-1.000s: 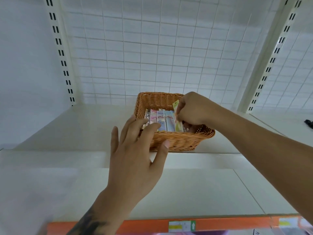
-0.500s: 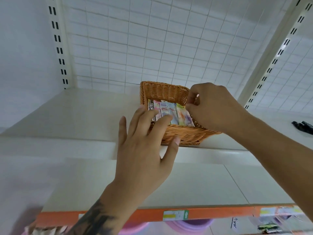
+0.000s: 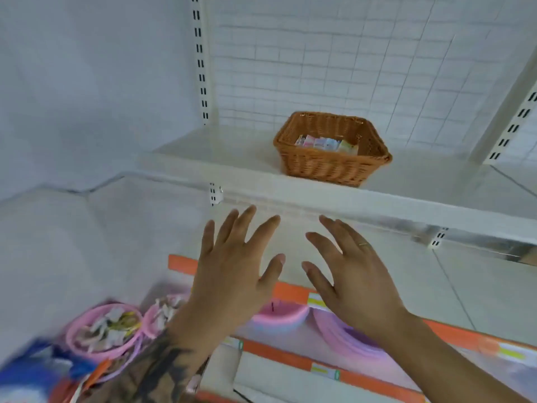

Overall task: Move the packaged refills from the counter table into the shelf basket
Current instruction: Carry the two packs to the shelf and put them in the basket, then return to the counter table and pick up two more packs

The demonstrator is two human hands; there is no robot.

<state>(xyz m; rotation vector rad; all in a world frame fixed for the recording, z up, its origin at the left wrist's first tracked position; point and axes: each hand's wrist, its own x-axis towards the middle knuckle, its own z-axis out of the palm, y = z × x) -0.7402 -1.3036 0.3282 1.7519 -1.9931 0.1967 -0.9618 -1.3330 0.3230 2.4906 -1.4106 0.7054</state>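
A brown wicker basket (image 3: 331,167) stands on the upper white shelf, at the centre right. Inside it a row of packaged refills (image 3: 325,143) in pastel wrappers stands side by side. My left hand (image 3: 232,274) and my right hand (image 3: 351,271) hover side by side below the shelf's front edge, well short of the basket. Both have their fingers spread and hold nothing.
The white shelf (image 3: 436,205) runs across the view with a wire grid panel behind it. Below are an orange-edged shelf (image 3: 293,289) and pink bowls (image 3: 104,333) holding small items. A slotted upright (image 3: 200,62) stands at the back left.
Both hands have pulled back from the basket and opened; the right hand has let go of the refill, which now stands in the basket. The view has shifted back and down.
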